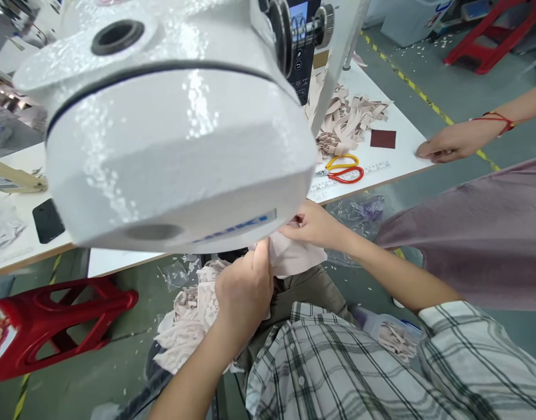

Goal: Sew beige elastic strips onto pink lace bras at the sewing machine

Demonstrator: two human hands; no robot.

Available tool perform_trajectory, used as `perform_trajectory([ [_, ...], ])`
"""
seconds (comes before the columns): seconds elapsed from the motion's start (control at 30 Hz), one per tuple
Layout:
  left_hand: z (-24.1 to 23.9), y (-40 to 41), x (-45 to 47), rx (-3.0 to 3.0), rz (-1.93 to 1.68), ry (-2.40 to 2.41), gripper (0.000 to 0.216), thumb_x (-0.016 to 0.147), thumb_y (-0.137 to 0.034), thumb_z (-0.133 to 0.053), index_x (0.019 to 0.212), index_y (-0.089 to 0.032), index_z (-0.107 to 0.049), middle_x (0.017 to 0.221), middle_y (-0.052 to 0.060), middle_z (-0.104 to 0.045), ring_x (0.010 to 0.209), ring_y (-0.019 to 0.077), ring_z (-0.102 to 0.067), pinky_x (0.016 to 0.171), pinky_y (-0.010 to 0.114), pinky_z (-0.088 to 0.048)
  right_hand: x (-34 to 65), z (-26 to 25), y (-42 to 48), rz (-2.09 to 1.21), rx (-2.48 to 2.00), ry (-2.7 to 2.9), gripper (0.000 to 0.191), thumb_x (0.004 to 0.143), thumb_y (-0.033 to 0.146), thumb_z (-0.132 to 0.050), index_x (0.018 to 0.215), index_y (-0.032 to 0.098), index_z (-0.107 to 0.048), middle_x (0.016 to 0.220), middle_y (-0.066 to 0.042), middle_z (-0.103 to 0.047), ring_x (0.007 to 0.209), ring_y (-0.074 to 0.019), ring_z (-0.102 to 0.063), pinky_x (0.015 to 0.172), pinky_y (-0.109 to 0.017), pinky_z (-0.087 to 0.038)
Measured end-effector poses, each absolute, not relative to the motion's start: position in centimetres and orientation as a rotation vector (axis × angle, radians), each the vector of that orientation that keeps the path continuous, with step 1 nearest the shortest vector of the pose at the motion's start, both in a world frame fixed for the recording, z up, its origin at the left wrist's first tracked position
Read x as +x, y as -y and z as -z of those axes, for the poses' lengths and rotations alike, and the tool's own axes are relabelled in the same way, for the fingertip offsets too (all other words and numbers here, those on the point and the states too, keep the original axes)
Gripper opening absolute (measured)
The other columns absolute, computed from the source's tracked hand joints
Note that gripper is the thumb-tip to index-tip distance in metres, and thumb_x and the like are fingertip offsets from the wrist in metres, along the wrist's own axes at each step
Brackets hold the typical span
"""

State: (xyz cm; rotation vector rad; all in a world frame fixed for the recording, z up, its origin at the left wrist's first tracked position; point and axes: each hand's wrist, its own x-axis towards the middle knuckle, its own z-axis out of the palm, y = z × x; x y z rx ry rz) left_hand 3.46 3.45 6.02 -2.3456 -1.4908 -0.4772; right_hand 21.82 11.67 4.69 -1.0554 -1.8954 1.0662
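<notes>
A pale pink piece of fabric (296,255) hangs between my two hands, just below the front of a white sewing machine head (180,169). My left hand (246,283) pinches the fabric's left side, fingers curled up toward the machine. At the upper edge, my right hand (314,224) grips the same piece between thumb and fingers. The machine head hides the needle area and part of the fabric. Beside my left forearm lies a heap of pale lace fabric pieces (189,332).
Scissors with yellow and red handles (344,169) lie by a ruler (377,168) on the white table, near fabric strips (351,116) and a dark red card (382,139). Another person's hand (460,142) rests at the table corner. A phone (48,221) and a red stool (62,321) are left.
</notes>
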Motion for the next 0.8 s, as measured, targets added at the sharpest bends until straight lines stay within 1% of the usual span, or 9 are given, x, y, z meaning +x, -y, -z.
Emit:
perform_trajectory([
  [0.17,-5.5,-3.2,2.7,-2.316,0.448,1.623,0.031,0.096,-0.02,-0.043,0.109,-0.018,-0.071,0.055,0.0,-0.066,0.044,0.0135,-0.056,0.045,0.028,-0.025,21.5,-4.5,-11.3,-1.053,-1.017,1.9,0.015,0.08,0.023,-0.058,0.09,0.017,-0.068,0.091,-0.003,-0.056,0.07,-0.0099,-0.046,0.062,-0.022,-0.041],
  [0.23,-5.2,-2.9,2.4,-2.368,0.509,1.742,0.033,0.097,-0.022,-0.041,0.115,-0.018,-0.069,0.068,0.003,-0.073,0.052,0.0145,-0.062,0.049,0.027,-0.032,21.3,-4.4,-11.1,-1.06,-1.015,1.875,0.016,0.081,0.022,-0.059,0.094,0.017,-0.067,0.096,-0.003,-0.058,0.067,-0.0092,-0.047,0.062,-0.023,-0.042],
  [0.33,-4.8,-2.4,2.2,-2.462,0.806,2.031,0.032,0.098,-0.028,-0.042,0.12,-0.019,-0.064,0.087,0.006,-0.076,0.068,0.016,-0.068,0.059,0.024,-0.042,21.5,-3.7,-10.6,-1.059,-1.025,1.801,0.021,0.082,0.027,-0.063,0.101,0.018,-0.066,0.109,-0.006,-0.059,0.063,-0.0078,-0.047,0.059,-0.024,-0.042],
  [0.4,-4.8,-2.2,2.0,-2.417,1.073,2.278,0.029,0.096,-0.034,-0.046,0.115,-0.018,-0.061,0.088,0.006,-0.074,0.072,0.0165,-0.067,0.059,0.024,-0.045,22.0,-3.2,-10.4,-1.024,-1.053,1.778,0.028,0.082,0.033,-0.066,0.107,0.018,-0.064,0.113,-0.008,-0.06,0.062,-0.0084,-0.049,0.058,-0.024,-0.043],
  [0.5,-5.2,-2.3,1.3,-2.401,1.326,2.553,0.028,0.091,-0.043,-0.049,0.098,-0.018,-0.06,0.084,0.005,-0.07,0.073,0.0173,-0.064,0.061,0.025,-0.048,23.0,-2.6,-9.4,-0.969,-1.133,1.865,0.024,0.088,0.036,-0.06,0.102,0.017,-0.065,0.096,-0.005,-0.067,0.066,-0.0117,-0.054,0.062,-0.025,-0.042],
  [0.6,-5.8,-2.6,0.3,-2.746,1.219,2.677,0.036,0.09,-0.05,-0.049,0.093,-0.018,-0.066,0.09,0.007,-0.072,0.084,0.021,-0.066,0.075,0.03,-0.052,23.6,-3.0,-6.9,-0.945,-1.158,2.005,0.024,0.094,0.035,-0.053,0.084,0.017,-0.066,0.076,-0.003,-0.067,0.068,-0.0127,-0.057,0.063,-0.024,-0.039],
  [0.7,-5.9,-2.3,-0.2,-3.191,1.175,2.638,0.038,0.087,-0.054,-0.057,0.094,-0.019,-0.071,0.097,0.007,-0.074,0.094,0.0243,-0.066,0.085,0.033,-0.051,22.9,-4.0,-3.3,-1.099,-1.057,2.056,0.028,0.096,0.035,-0.052,0.077,0.018,-0.063,0.067,0.0,-0.062,0.062,-0.0102,-0.053,0.059,-0.023,-0.036],
  [0.73,-5.8,-1.9,-0.4,-3.286,1.239,2.632,0.039,0.086,-0.055,-0.059,0.091,-0.019,-0.072,0.093,0.007,-0.073,0.091,0.024,-0.066,0.084,0.033,-0.051,22.4,-4.3,-2.1,-1.197,-1.004,2.039,0.029,0.096,0.037,-0.052,0.075,0.018,-0.062,0.065,0.001,-0.059,0.06,-0.0095,-0.051,0.058,-0.022,-0.035],
  [0.8,-5.7,-1.0,-1.1,-3.256,1.504,2.722,0.042,0.083,-0.058,-0.062,0.081,-0.017,-0.072,0.079,0.005,-0.07,0.077,0.021,-0.064,0.073,0.031,-0.051,20.7,-4.8,0.1,-1.423,-0.932,1.909,0.032,0.095,0.042,-0.054,0.074,0.018,-0.059,0.064,0.003,-0.055,0.058,-0.0089,-0.048,0.055,-0.022,-0.035],
])
